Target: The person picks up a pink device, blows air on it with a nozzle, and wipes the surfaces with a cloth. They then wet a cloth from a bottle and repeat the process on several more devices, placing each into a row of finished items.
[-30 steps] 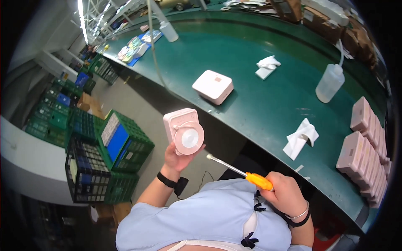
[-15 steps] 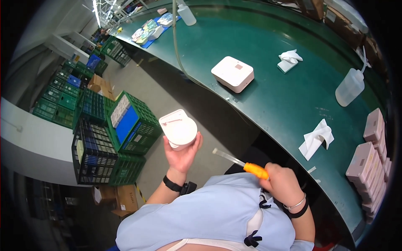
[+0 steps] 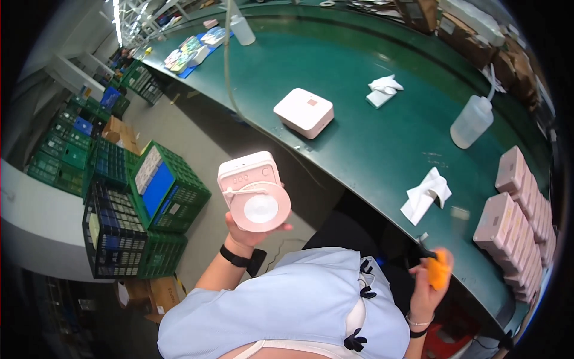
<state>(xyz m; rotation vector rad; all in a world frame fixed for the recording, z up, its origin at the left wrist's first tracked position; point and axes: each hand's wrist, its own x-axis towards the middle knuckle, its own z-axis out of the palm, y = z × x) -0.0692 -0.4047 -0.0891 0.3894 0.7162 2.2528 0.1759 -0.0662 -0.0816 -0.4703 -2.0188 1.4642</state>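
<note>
My left hand [image 3: 240, 237] holds up a pink record-player-shaped device [image 3: 250, 181], with a round disc, a white centre, a tonearm and small knobs facing me. It is in the air left of the table edge. My fingers are mostly hidden behind it. At the table's near edge, my right hand [image 3: 423, 293] grips an orange-handled tool [image 3: 439, 272], blurred by motion, its tip hard to make out. A white cloth [image 3: 420, 200] lies crumpled on the green table [image 3: 359, 143] beyond that hand. Farther off stands a pale pink box-shaped device [image 3: 304, 111].
Stacked pink devices [image 3: 495, 220] line the table's right end, near a squeeze bottle [image 3: 471, 124]. Another bottle [image 3: 243, 31] stands far left, beside a hanging hose [image 3: 228, 72]. A folded cloth on a small white box [image 3: 378, 97] lies farther back. Green crates [image 3: 185, 185] are stacked on the floor.
The device in my left hand has turned, so its disc and knobs now show instead of a plain white side. My right hand has moved right with the orange-handled tool, toward the table edge.
</note>
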